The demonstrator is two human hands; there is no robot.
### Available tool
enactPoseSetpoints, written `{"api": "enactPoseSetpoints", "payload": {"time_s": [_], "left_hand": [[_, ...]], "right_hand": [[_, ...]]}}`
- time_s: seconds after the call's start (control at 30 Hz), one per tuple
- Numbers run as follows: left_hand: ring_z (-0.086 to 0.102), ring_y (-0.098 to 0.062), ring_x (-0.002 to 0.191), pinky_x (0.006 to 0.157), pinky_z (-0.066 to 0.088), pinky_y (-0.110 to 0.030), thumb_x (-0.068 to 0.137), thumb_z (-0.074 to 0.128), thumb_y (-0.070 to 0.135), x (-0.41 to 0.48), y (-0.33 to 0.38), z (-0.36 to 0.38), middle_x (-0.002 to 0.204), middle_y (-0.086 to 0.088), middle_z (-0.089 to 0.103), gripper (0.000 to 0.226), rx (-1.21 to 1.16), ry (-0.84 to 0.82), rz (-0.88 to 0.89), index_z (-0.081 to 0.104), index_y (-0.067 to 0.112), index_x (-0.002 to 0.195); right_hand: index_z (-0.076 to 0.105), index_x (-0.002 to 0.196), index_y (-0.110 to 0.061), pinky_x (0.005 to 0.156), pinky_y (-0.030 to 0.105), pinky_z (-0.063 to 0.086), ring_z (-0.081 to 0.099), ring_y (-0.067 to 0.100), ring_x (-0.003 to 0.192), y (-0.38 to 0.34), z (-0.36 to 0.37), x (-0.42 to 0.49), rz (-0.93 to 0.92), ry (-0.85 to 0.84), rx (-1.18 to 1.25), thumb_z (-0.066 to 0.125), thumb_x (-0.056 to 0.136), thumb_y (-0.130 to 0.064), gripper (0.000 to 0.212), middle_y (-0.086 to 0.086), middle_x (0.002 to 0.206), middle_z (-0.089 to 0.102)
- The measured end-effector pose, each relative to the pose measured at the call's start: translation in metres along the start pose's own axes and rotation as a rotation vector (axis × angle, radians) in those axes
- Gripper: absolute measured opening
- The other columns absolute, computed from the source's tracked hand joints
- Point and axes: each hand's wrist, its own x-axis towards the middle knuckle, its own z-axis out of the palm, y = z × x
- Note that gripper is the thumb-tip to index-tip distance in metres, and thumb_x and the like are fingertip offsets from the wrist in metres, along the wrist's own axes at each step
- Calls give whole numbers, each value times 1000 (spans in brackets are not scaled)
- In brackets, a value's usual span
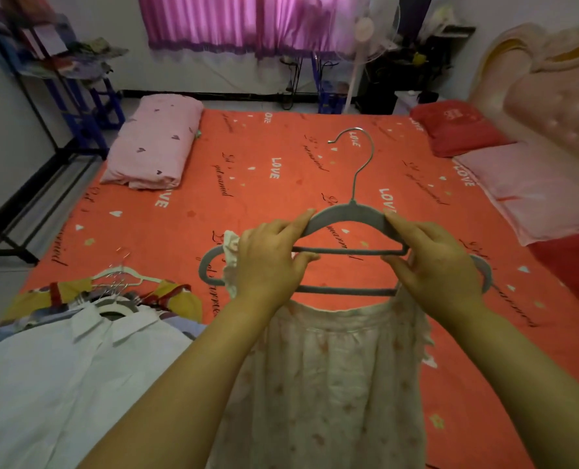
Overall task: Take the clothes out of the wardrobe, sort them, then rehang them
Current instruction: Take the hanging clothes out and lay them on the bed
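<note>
Left hand (267, 262) and right hand (440, 265) pinching opposite ends of grey hanger (349, 214), centre frame, pale dress (332, 367) spread just beneath

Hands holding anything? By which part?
Yes, both hold the small hanger. The left hand pinches its left shoulder end, and the right hand pinches its right shoulder end.

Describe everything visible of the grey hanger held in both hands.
The grey hanger looks velvet-coated, with sloping shoulders, a thin crossbar and a silver metal hook curling left. It carries no garment and is held above the orange bed sheet, hook away from the person. The left hand pinches its left end, the right hand its right end.
</note>
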Motion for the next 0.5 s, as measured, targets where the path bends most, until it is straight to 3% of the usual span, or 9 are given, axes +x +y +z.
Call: {"api": "enactPoseSetpoints", "payload": {"time_s": [0.07, 0.2, 0.37, 0.5], "left_hand": [[59, -30, 73, 69, 30, -32, 65, 74, 29, 9, -16, 16, 79, -3, 65, 59, 25, -22, 5, 63, 19, 122], [59, -30, 74, 70, 32, -32, 64, 79, 27, 25, -47, 50, 78, -3, 65, 61, 36, -56, -54, 63, 20, 123], [60, -32, 77, 69, 39, -37, 66, 81, 24, 40, -92, 102, 80, -4, 65, 62, 61, -133, -156, 61, 20, 125], [60, -32, 76, 67, 41, -38, 66, 81, 26, 46, -131, 147, 78, -5, 65, 62, 107, -195, -195, 61, 21, 125]], "right_hand": [[55, 129, -11, 68, 37, 50, 48, 21, 87, 9, 18, 10, 7, -30, 18, 67, 74, -16, 57, 12, 97, 64], [55, 130, -10, 69, 37, 49, 57, 32, 83, 28, 61, 26, 24, -104, 57, 80, 68, -3, 67, 11, 96, 64], [54, 129, -9, 71, 33, 44, 47, 20, 86, 62, 134, 44, 14, -203, 147, 79, 69, -2, 66, 10, 95, 62], [54, 130, -9, 78, 38, 47, 56, 30, 84, 92, 201, 49, 32, -301, 195, 74, 73, -8, 61, 10, 94, 62]]}}
